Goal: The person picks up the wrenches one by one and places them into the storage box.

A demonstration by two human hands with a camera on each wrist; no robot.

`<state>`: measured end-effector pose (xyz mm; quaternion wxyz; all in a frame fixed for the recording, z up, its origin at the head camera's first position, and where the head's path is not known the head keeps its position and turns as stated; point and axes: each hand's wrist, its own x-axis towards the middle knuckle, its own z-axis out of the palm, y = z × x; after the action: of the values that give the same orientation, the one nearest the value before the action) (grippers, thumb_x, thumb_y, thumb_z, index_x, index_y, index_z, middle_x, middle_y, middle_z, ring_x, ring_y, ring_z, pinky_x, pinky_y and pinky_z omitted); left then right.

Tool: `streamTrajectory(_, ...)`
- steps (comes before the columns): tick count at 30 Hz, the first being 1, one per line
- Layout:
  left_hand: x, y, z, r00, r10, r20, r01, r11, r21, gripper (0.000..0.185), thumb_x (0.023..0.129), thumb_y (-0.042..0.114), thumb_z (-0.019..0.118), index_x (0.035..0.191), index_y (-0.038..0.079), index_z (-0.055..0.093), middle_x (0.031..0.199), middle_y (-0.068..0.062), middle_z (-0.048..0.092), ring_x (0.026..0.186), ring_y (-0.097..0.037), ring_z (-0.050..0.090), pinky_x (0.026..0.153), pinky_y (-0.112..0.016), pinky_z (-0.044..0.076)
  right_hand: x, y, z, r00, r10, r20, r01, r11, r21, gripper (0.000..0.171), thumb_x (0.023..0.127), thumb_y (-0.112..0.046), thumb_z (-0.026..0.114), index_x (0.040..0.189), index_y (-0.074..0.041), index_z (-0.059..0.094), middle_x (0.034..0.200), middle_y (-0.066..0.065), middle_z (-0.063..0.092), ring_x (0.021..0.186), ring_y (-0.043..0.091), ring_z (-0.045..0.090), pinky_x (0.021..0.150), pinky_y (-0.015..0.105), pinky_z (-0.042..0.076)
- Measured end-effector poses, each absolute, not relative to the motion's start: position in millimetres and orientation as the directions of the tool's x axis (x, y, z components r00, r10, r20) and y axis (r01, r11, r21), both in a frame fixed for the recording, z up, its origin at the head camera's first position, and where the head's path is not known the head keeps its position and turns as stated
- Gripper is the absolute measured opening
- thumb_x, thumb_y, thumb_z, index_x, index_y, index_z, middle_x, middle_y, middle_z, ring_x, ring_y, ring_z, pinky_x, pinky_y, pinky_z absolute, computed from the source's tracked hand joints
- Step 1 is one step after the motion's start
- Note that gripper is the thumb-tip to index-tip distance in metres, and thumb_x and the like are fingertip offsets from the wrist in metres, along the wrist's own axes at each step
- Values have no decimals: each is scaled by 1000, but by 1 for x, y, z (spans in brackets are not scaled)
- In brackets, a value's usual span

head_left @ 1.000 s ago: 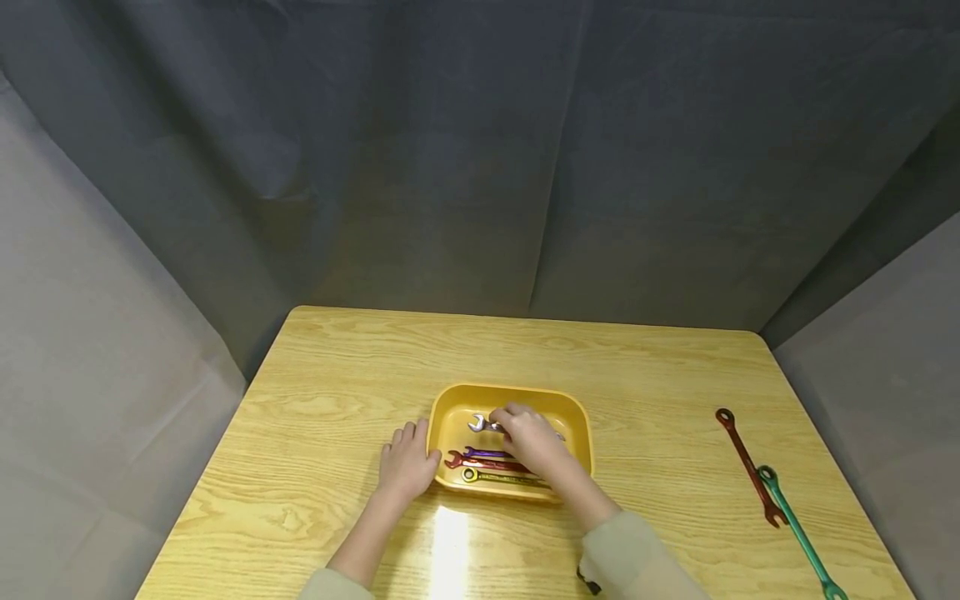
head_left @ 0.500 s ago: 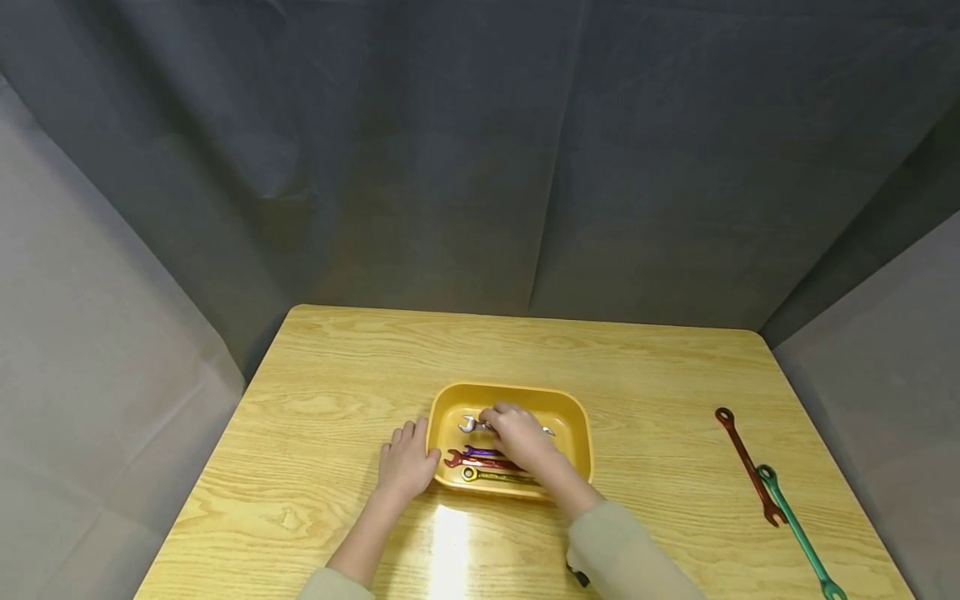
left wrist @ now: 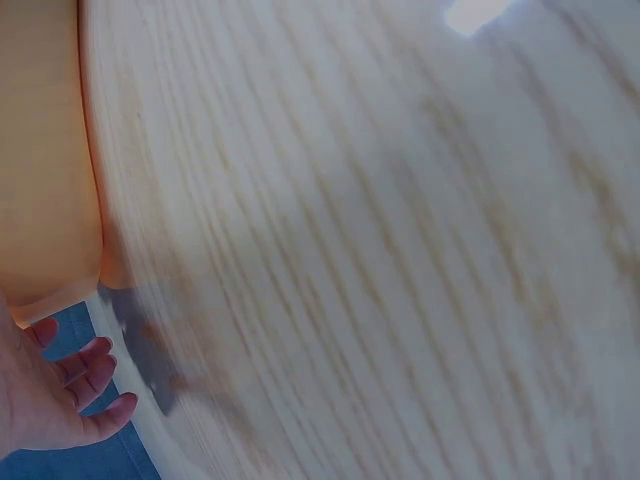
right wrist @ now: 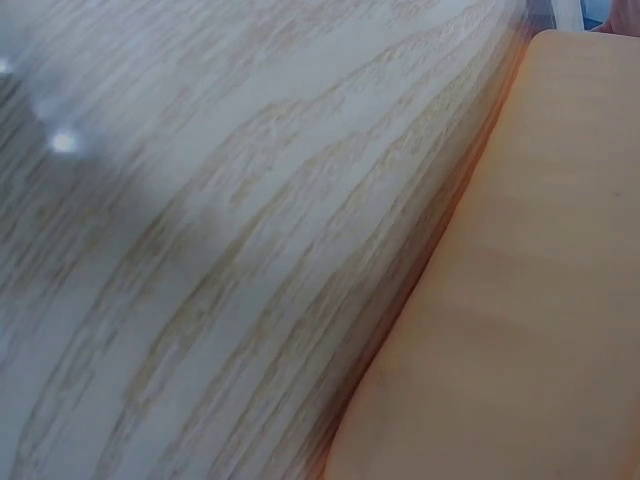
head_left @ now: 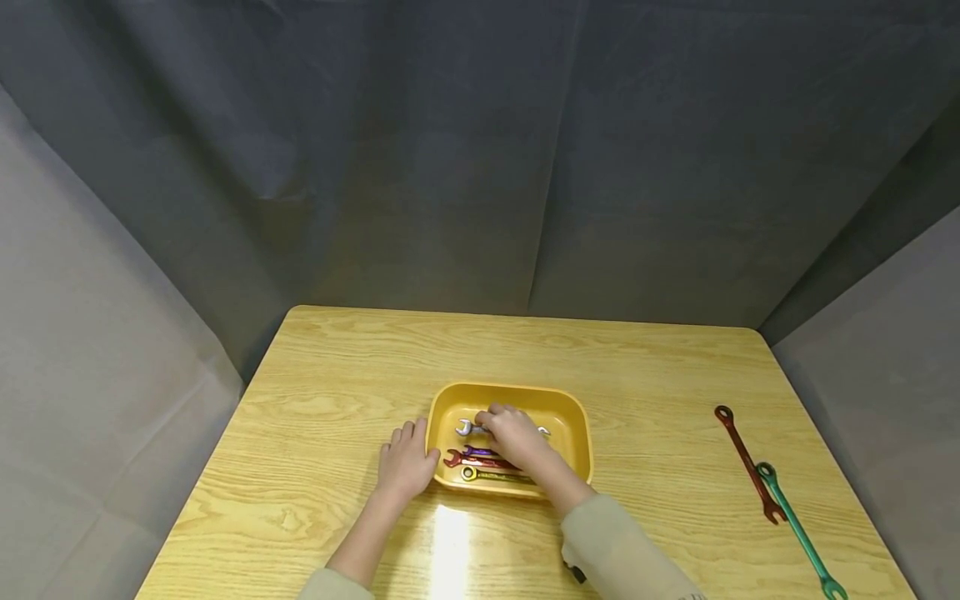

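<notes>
A yellow plastic bin (head_left: 558, 402) sits on the table. My left hand (head_left: 405, 465) rests at its left side, fingers extended and thumb at the rim; the left wrist view shows the fingers (left wrist: 90, 385) beside the bin's wall. Inside the bin, my right hand (head_left: 512, 435) holds a silver wrench (head_left: 464, 427) by its middle, which the fingers hide. Both of its ends show. Toward the bin's near side lie a purple wrench (head_left: 478, 451), a red wrench (head_left: 455, 459) and a gold-yellow wrench (head_left: 480, 475), with their right parts partly under my right hand and forearm.
On the table's right side, a dark red wrench (head_left: 742, 454) lies against a green wrench (head_left: 801, 533). The wooden tabletop (head_left: 360, 350) ends at a dark curtain (head_left: 420, 208) behind, and light grey panels (head_left: 90, 358) stand at the sides.
My right hand has shifted a little to the left inside the bin, and the silver wrench has moved left with it. The left hand and the bin have stayed in place.
</notes>
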<state>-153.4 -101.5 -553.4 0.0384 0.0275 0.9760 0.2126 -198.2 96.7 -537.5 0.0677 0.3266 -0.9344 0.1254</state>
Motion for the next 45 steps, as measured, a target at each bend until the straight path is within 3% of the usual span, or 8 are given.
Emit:
streamTrajectory(33,-155,-103,-558,-996,76,-53,46,904,426,53,88,30,48,133,6,37,122,-15,47,109,-32,43,85,-51,37,-204,88,-548,-790,-608,76,-607,760,-232,23,73,-5,70,95,-11,65,84,4,59,75,21,59,61,32,49)
streamTrajectory(45,-154,-103,-558,-996,72,-53,42,901,431,54,88,30,48,134,6,36,123,-16,47,111,-32,42,85,-52,37,-208,89,-551,-775,-630,53,-619,739,-265,19,75,-3,68,93,-9,67,84,4,61,76,19,60,69,31,49)
